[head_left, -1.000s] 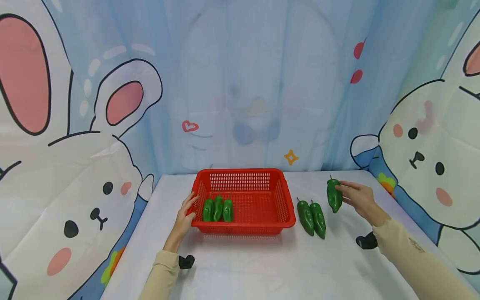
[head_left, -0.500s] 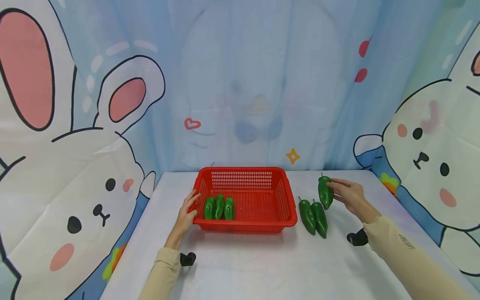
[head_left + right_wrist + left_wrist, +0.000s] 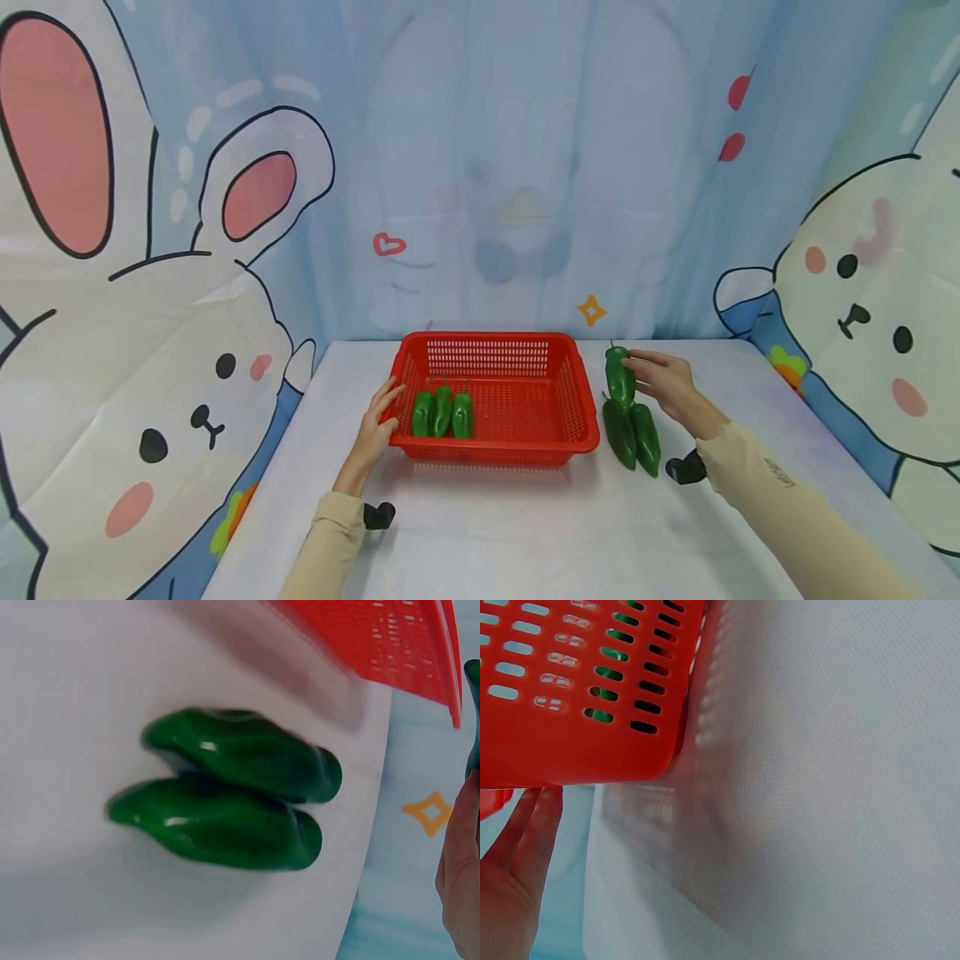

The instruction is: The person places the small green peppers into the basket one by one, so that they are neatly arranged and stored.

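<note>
My right hand [image 3: 662, 382] holds a green pepper [image 3: 619, 375] upright by its side, stem up, between fingers and thumb. Only a sliver of that pepper [image 3: 474, 682] shows at the right wrist view's edge. Two more green peppers, one left [image 3: 618, 433] and one right [image 3: 646, 439], lie side by side on the table below it. A red plastic basket [image 3: 495, 447] stands to their left, with three green peppers [image 3: 442, 412] in its left part. My left hand [image 3: 369, 437] rests on the basket's left rim, its fingers fairly straight; in the left wrist view, the rim hides the fingertips.
The white table [image 3: 510, 533] reaches back to a blue curtain [image 3: 517, 167] printed with cartoon rabbits. Behind the two loose peppers, the basket's right wall [image 3: 382, 645] rises near them. A dark wrist camera [image 3: 686, 468] hangs under my right wrist.
My right hand has carried its pepper leftward, from right of the two loose peppers to just behind them, closer to the basket. My left hand stays on the rim.
</note>
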`<state>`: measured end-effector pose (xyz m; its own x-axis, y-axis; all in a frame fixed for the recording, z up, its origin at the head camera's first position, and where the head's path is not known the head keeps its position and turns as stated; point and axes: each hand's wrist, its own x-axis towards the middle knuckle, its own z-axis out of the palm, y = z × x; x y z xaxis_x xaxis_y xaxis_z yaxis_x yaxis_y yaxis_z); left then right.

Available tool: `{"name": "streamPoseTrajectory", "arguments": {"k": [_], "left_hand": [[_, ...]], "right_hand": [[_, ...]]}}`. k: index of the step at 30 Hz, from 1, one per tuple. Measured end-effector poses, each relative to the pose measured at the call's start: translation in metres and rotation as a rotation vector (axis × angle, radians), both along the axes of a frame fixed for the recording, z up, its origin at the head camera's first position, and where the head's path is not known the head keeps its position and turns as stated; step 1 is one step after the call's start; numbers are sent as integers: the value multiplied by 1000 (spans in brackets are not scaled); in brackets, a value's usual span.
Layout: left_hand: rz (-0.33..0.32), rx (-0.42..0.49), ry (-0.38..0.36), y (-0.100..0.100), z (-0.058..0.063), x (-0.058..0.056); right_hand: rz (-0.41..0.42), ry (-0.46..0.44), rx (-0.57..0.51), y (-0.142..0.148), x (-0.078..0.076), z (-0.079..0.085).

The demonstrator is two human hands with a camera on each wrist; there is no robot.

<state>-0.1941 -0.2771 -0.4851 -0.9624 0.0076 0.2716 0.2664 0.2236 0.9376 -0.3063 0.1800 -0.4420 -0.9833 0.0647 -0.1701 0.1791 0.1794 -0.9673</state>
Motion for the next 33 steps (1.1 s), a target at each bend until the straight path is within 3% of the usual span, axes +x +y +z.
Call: {"name": "streamPoseTrajectory", "arguments": {"k": [11, 33], "left_hand": [[-1, 24, 6, 0, -1, 0], [1, 26, 3, 0, -2, -3]], "right_hand": [[122, 32, -101, -44, 2, -3], [183, 23, -76, -128, 4, -7]]}}
